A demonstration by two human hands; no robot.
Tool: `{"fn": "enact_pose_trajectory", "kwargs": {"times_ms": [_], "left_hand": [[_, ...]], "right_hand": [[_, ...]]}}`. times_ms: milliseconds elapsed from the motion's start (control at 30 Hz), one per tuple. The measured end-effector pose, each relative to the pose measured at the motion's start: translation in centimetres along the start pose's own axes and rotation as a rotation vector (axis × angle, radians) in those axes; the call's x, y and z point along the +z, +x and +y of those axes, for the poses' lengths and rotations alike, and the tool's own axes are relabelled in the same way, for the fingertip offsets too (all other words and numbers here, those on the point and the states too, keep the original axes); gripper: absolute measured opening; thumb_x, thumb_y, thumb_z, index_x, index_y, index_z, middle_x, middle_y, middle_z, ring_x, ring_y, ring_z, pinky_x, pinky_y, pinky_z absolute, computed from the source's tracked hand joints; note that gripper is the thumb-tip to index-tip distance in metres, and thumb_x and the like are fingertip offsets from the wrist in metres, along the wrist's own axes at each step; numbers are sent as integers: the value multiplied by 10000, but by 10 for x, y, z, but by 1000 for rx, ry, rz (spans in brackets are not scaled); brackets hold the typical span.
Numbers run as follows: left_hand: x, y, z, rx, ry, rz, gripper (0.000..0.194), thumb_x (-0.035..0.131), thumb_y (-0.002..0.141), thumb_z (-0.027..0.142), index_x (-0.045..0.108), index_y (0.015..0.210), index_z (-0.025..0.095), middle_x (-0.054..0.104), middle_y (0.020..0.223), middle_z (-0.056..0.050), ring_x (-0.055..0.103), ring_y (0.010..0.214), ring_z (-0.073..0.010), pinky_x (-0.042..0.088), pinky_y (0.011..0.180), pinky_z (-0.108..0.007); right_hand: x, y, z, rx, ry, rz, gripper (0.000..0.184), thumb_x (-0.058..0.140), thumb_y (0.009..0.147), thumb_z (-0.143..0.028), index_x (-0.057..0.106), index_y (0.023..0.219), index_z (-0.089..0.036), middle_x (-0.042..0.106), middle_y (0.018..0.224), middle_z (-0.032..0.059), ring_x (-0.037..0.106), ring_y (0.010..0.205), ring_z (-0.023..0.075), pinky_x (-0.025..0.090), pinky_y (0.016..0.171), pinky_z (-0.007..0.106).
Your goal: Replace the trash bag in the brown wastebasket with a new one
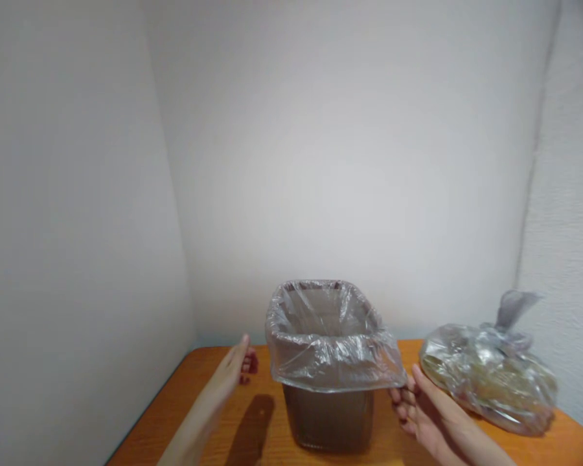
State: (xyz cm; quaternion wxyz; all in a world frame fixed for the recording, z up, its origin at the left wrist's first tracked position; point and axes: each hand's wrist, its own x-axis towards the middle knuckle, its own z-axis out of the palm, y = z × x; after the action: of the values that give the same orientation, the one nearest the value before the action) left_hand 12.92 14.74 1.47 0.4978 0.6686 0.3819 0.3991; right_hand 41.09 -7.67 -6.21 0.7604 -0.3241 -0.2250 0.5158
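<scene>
A dark waste bin [330, 421] stands upright on the table. A clear plastic bin liner [320, 362] lines it and is folded down over the rim. The liner's right corner is drawn out sideways to my right hand [418, 404], whose fingers are curled at its edge; the exact grip is partly hidden. To the left of the bin, my left hand [240, 362] is apart from the liner, fingers loosely bent and holding nothing. A knotted clear plastic bag [490, 375] with yellowish-green contents lies beyond my right hand.
The orange-brown wooden table [175, 401] runs back to a pale wall [344, 162]. Other walls close in on the left and right. A shadow falls on the tabletop left of the bin.
</scene>
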Motion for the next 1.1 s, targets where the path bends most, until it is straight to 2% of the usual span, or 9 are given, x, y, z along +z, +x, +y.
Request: {"fn": "enact_pose_trajectory", "kwargs": {"times_ms": [100, 200, 367, 533, 667, 800, 900, 1000, 1100], "left_hand": [[17, -21, -24, -184, -318, -182, 601, 547, 804, 763, 589, 747, 167, 610, 692, -28, 580, 616, -144, 406, 547, -236], [33, -42, -17, -217, -580, -245, 456, 656, 851, 594, 634, 794, 142, 626, 745, -36, 580, 630, -111, 440, 571, -207], [43, -56, 4, -224, -865, -226, 163, 770, 833, 254, 671, 810, 126, 634, 752, -27, 579, 623, -94, 483, 588, -192], [44, -53, -12, -257, -1066, -185, 83, 662, 900, 130, 685, 822, 111, 641, 766, -45, 602, 660, -110, 501, 592, -210], [48, -54, -25, -274, -1136, -169, 124, 608, 924, 100, 678, 821, 106, 648, 790, -60, 622, 683, -116, 514, 620, -224], [50, -54, -30, -225, -1115, -160, 58, 675, 865, 73, 667, 833, 122, 664, 824, -50, 645, 699, -115, 519, 639, -219], [49, -53, -35, -199, -1085, -161, 91, 711, 815, 48, 663, 829, 124, 679, 822, -47, 653, 684, -112, 517, 628, -210], [47, -49, -40, -217, -1053, -168, 137, 704, 785, 11, 669, 851, 125, 694, 823, -54, 670, 705, -123, 521, 641, -214], [34, -39, -42, -236, -966, -106, 222, 698, 750, -11, 673, 919, 130, 708, 861, -57, 676, 729, -130, 523, 655, -227]], "right_hand": [[7, -2, 7, 9, 80, -46, 311, 840, 711, -479, 703, 767, -205, 618, 715, 10, 529, 594, 104, 475, 525, 215], [10, -3, 11, -14, 117, -55, 238, 831, 742, -403, 700, 776, -207, 589, 710, 2, 503, 598, 103, 480, 526, 219], [4, -3, 13, -77, 99, 14, 163, 820, 764, -317, 733, 864, -222, 614, 767, 5, 526, 652, 119, 544, 604, 239], [-1, -4, 12, -109, 77, 60, 209, 847, 729, -315, 751, 880, -206, 670, 863, 38, 587, 759, 152, 581, 688, 260], [-1, -1, 11, -123, 43, 52, 239, 860, 714, -321, 754, 866, -170, 682, 862, 57, 592, 762, 148, 571, 674, 228], [-7, 8, 14, -169, 70, 47, 211, 857, 723, -267, 741, 877, -182, 686, 856, 29, 586, 729, 112, 561, 689, 208], [-10, 12, 17, -186, 40, 48, 234, 866, 713, -275, 729, 870, -169, 686, 834, 24, 583, 702, 100, 546, 671, 200], [-7, 9, 18, -166, -8, 59, 309, 893, 665, -321, 719, 865, -161, 687, 817, 30, 592, 711, 120, 538, 660, 217], [-8, 6, 14, -203, -118, 103, 392, 878, 655, -403, 701, 939, -199, 695, 878, 24, 630, 812, 168, 537, 695, 242]]}}
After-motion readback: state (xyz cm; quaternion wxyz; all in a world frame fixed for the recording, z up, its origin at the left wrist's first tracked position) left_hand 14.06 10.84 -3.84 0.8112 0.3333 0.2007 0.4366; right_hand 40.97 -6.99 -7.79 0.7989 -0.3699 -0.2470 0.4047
